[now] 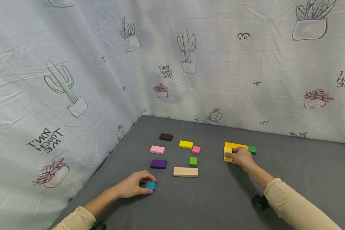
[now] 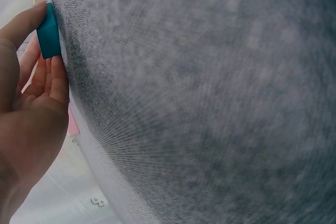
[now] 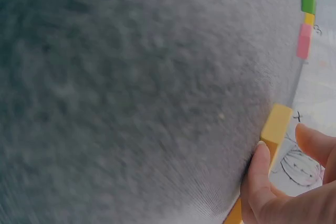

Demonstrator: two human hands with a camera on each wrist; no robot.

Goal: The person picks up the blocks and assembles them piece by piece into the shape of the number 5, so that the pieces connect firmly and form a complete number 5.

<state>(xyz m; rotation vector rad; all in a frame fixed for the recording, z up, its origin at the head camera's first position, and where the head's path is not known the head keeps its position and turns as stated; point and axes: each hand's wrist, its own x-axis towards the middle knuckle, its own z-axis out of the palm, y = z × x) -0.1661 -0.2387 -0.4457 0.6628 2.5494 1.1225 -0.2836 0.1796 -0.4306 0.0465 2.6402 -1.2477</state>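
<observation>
A small blue block [image 1: 150, 186] is pinched between the thumb and fingers of my left hand [image 1: 132, 185], low over the grey table. The left wrist view also shows the blue block [image 2: 49, 32] in that grip. My right hand [image 1: 241, 157] is at a yellow block [image 1: 227, 150], which lies beside a longer orange block [image 1: 234, 145]. In the right wrist view one fingertip touches the yellow block [image 3: 276, 124], while another digit is raised apart from it. A green block [image 1: 251, 149] sits at the orange block's right end.
Left of the right hand lie several loose blocks: dark brown [image 1: 166, 137], light pink [image 1: 157, 149], purple [image 1: 158, 164], yellow [image 1: 186, 144], deep pink [image 1: 196, 149], light green [image 1: 193, 161] and beige [image 1: 185, 172]. A patterned curtain [image 1: 218, 70] hangs behind the grey tabletop [image 1: 207, 204].
</observation>
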